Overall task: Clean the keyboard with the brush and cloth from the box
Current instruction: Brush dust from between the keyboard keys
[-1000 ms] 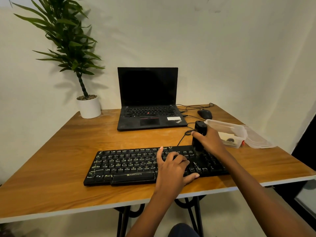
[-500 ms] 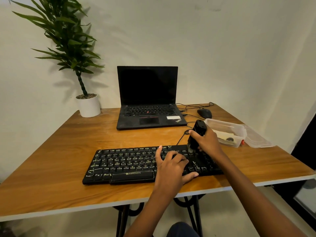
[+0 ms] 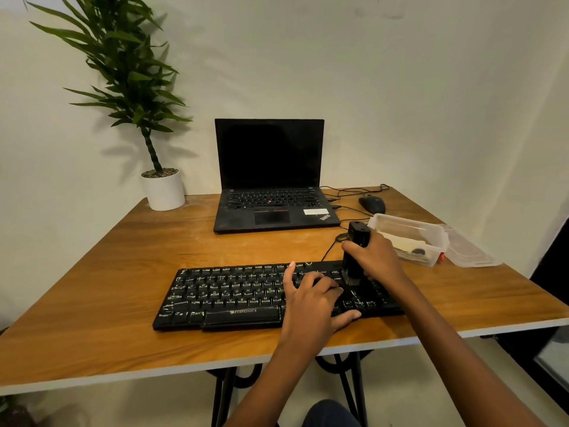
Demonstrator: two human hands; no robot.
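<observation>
Gripping a black brush (image 3: pixel 353 269) upright in the right hand (image 3: pixel 378 257), fingers and thumb curled tight round the upper handle, bristle end down against the keys at the 3 o'clock end of the keyboard (image 3: pixel 234 295). Pressing on the keys with the left hand (image 3: pixel 308 300), just at 9 o'clock of the brush: index finger straight toward 12 o'clock, other fingers bent on the keycaps, thumb stretched along the front edge, clasping nothing.

At 6 o'clock on the wooden table (image 3: pixel 92 288), near its front edge: that black wired keyboard, marked ZEBRONICS on the spacebar. At 2 o'clock of the keyboard, close behind the right hand: a clear plastic box (image 3: pixel 432 241), uncovered, with a pale cloth (image 3: pixel 403 241) and a small dark item (image 3: pixel 418 251) inside. Touching the box at its 3 o'clock side: the lid (image 3: pixel 468 251), flat on the table.

At 12 o'clock: an open ThinkPad laptop (image 3: pixel 269 155), screen dark. At 1 o'clock, beside the laptop: a black mouse (image 3: pixel 372 204) with cables. At 10 o'clock, in the far corner: a potted plant (image 3: pixel 164 191) in a white pot.
</observation>
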